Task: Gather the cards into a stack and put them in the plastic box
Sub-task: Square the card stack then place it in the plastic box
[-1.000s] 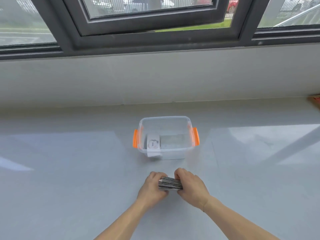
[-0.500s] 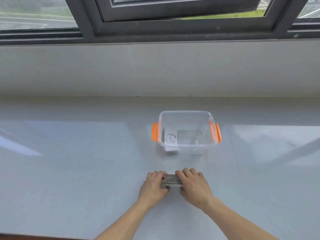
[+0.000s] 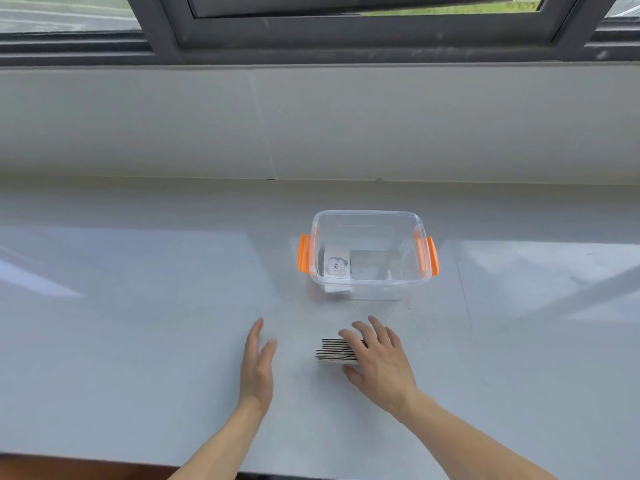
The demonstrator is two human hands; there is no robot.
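Resting near the counter's (image 3: 138, 306) front edge, the card stack (image 3: 335, 351) lies under the right hand (image 3: 379, 363), fingers spread and gripping its right end. Left hand (image 3: 257, 365) hovers beside it, flat and open. Plastic box (image 3: 367, 216) sits behind.

The right hand (image 3: 379, 358) rests fingers spread over the card stack (image 3: 335, 351), thumb beneath; the left hand (image 3: 258, 362) hovers flat, fingers extended, apart to the stack's left.

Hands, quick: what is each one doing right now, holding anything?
Left hand: open, flat, holding nothing, apart from the cards.
Right hand: fingers spread over the stack of cards, thumb beneath its near edge; whether it grips cannot be told.
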